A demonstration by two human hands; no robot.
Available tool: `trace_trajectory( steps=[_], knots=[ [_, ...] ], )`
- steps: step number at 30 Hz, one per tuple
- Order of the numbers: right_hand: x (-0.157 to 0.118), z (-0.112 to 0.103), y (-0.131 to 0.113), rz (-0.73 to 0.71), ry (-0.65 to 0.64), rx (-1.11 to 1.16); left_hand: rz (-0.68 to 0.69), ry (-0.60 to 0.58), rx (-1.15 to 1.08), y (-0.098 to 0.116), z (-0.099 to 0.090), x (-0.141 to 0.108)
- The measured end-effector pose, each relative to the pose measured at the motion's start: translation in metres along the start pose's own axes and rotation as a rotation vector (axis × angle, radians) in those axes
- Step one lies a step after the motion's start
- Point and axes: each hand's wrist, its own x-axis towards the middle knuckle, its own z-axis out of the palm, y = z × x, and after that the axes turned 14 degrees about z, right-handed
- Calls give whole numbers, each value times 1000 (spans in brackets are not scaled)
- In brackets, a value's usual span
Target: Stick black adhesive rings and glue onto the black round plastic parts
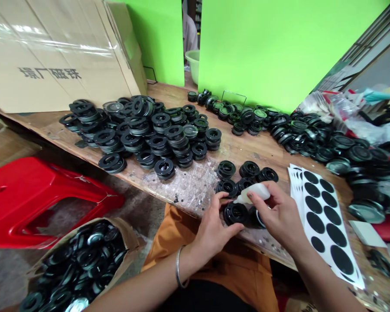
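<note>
My left hand (211,227) steadies a black ring-shaped part (235,213) flat on the wooden workbench (188,186) near its front edge. My right hand (281,214) grips a small white glue bottle (255,193), its nozzle tipped down to the left over that ring. Several more black rings (243,175) lie in a small group just beyond my hands. A metal bangle (179,271) circles my left wrist.
Large piles of stacked black rings (143,128) cover the bench at left, and more rings (328,143) lie at right. White sheets of black round stickers (325,212) lie right of my hands. A red stool (35,199) and a bag of rings (81,260) stand below left. Cardboard (52,52) leans at back left.
</note>
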Motion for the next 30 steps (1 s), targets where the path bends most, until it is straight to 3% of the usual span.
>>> trace_trajectory(
  steps=[5,15,23,30],
  knots=[
    [1,-12,4,-39,26,-65,25,-3,-26,-1,1,-1],
    [-22,-30,8,-13,11,-111,73,-9,59,-10,0,-2],
    [-29,-29,7,-1,-85,-37,131,-10,136,-18,3,-2],
    [-32,-12,-2,-2,-101,12,176,-14,142,-23,4,-4]
  ],
)
